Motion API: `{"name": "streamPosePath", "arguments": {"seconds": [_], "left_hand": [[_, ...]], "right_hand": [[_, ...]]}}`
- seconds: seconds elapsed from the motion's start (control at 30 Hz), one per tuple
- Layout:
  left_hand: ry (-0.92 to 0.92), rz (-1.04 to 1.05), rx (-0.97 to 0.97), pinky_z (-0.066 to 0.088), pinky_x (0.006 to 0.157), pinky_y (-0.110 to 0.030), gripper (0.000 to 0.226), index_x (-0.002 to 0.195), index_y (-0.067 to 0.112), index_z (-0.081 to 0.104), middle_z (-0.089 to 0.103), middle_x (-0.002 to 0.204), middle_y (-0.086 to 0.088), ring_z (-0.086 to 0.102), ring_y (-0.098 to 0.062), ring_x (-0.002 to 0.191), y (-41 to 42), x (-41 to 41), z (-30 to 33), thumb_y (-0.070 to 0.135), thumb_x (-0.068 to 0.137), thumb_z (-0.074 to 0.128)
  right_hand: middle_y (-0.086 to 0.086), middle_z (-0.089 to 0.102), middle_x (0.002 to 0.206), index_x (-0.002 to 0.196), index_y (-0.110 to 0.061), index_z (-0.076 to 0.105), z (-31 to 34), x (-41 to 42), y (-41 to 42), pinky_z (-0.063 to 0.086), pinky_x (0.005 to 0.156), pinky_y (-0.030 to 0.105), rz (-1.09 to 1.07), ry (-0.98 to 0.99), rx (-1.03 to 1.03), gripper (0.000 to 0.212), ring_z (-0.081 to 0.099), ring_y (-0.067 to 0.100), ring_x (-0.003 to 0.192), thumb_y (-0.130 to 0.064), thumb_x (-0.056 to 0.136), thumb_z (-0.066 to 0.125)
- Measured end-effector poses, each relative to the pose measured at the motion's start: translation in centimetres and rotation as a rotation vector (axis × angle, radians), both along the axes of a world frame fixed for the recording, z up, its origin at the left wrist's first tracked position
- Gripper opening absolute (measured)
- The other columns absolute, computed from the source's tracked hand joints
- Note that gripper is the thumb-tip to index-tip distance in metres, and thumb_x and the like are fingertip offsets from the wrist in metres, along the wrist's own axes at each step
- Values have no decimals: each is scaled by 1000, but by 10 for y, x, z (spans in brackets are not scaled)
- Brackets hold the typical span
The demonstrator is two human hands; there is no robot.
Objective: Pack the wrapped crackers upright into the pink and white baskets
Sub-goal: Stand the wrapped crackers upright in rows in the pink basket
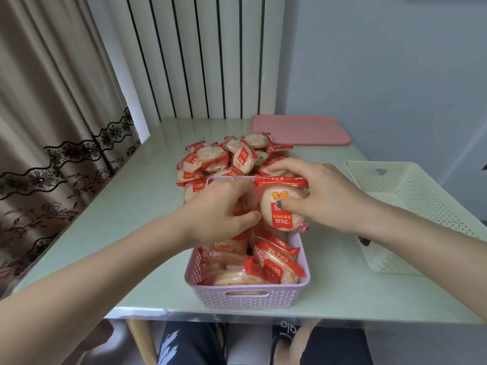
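While the pink basket (247, 295) is already well filled at its near end, I judge the step in hand to be seating one more packet upright in its far half. On the left, my left hand (218, 214) reaches over the basket with fingers curled into the packets standing there; they look to be pinching a wrapper edge, though I cannot tell exactly which packet. Just right of it, my right hand (313, 196) grips a wrapped cracker (282, 206) upright, thumb on its printed face and fingers over its top seam, above the basket's far right part. Next I would lower it into the gap the left hand keeps open, straight down so it stays on edge.

The packets are round pale discs in glossy, crinkly film with red crimped ends, slippery and easily crushed, I expect. Behind the basket a loose pile of crackers (224, 159) lies on the smooth pale green desk (118, 219). The basket is rigid lattice plastic with a handle slot. Farther right, the white basket (411, 206) of the same perforated plastic stands with no packets visible in it, and a flat pink tray (300, 130) lies beyond.
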State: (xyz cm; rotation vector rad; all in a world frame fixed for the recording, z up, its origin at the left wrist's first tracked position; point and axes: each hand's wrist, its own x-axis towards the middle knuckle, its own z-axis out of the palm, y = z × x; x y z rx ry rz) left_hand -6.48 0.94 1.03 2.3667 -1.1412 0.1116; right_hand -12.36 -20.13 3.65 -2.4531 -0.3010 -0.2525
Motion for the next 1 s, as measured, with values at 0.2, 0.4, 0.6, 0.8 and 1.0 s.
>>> {"name": "streamPosePath", "arguments": {"seconds": [0.2,0.4,0.6,0.8,1.0], "left_hand": [[60,-180,211,46,94,-28,22,112,31,74,63,109,12,56,-4,102,8,-8,-5,38,98,57],[87,-246,299,29,90,-12,30,105,28,75,53,93,11,44,-1,94,11,-11,-9,42,103,49],[172,-256,335,29,103,-30,31,120,41,68,40,98,27,39,-8,103,17,-13,-14,47,103,43],[287,-191,191,35,104,-23,23,119,41,69,54,109,14,46,-2,111,28,-7,-17,37,101,54],[134,-101,212,42,95,-30,15,108,33,64,53,104,10,48,-8,103,27,1,-25,37,93,65]], "right_hand": [[-11,66,99,104,-25,63,-19,4,8,40,66,8,-26,-16,-48,29,58,-5,85,-15,79,75],[-10,67,97,102,-25,61,-19,5,10,51,76,29,-15,-35,-78,28,60,6,85,-15,79,73],[-11,64,84,93,-25,56,-30,1,19,51,72,40,61,-58,-119,25,59,10,78,-15,77,71],[-10,65,109,106,-27,61,-37,7,10,52,83,42,191,20,-463,29,60,15,103,-17,80,68],[-6,55,105,111,-25,64,-42,7,15,48,87,40,189,-40,-626,28,52,19,103,-22,84,67]]}}
